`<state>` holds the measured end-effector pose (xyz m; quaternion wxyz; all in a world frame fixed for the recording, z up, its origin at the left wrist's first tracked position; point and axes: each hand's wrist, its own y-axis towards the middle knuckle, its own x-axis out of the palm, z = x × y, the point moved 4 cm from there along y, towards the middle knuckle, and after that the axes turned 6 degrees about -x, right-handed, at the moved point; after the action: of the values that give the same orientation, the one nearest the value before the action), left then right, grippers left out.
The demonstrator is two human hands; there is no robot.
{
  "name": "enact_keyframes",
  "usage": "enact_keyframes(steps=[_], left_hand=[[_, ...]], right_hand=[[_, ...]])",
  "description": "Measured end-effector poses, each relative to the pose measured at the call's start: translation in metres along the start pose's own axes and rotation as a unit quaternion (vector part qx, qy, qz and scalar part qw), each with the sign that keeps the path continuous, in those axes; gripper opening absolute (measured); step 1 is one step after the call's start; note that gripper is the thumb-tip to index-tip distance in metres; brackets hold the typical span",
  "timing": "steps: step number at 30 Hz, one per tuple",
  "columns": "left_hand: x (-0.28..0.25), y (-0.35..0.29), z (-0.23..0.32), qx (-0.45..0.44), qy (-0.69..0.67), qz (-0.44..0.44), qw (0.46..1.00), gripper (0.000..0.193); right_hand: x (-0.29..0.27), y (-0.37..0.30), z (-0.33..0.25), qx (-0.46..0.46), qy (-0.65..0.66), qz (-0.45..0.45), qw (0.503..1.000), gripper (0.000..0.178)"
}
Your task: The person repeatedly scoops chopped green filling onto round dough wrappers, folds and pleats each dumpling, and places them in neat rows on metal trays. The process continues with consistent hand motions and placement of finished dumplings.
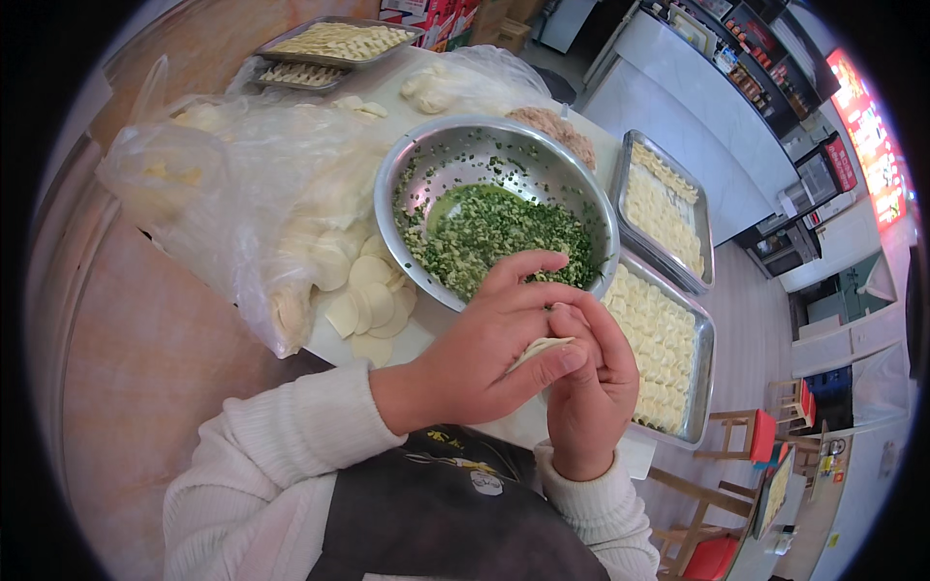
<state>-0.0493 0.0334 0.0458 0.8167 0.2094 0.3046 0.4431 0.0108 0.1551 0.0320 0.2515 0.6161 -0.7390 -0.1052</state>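
Note:
My left hand (475, 358) and my right hand (593, 402) meet in front of a big steel bowl (392, 228). Between their fingers a folded dumpling (539, 352) shows its pale dough edge; both hands are closed around it, and most of it is hidden. Chopped green filling (494, 232) lies in the bowl, with bits stuck to the inner wall. Round dough wrappers (373, 300) are spread loosely on the table left of the bowl, close to my left wrist.
Right of the bowl stand a metal tray (699, 382) of dumplings and another tray (712, 252) behind it. Plastic bags (242, 194) with wrappers cover the table's left part. More loaded trays (339, 44) sit at the far left. Red-seated stools (760, 436) stand at the right.

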Motion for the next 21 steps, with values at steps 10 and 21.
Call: enact_keyframes(steps=[10, 21], left_hand=[[0.000, -0.001, -0.003, -0.068, -0.122, 0.006, 0.990, 0.027], [0.006, -0.007, 0.018, -0.048, -0.091, 0.020, 0.994, 0.023]], right_hand=[[0.004, -0.006, 0.011, -0.051, -0.009, -0.045, 0.998, 0.051], [0.018, 0.023, -0.007, -0.101, -0.199, -0.212, 0.951, 0.044]])
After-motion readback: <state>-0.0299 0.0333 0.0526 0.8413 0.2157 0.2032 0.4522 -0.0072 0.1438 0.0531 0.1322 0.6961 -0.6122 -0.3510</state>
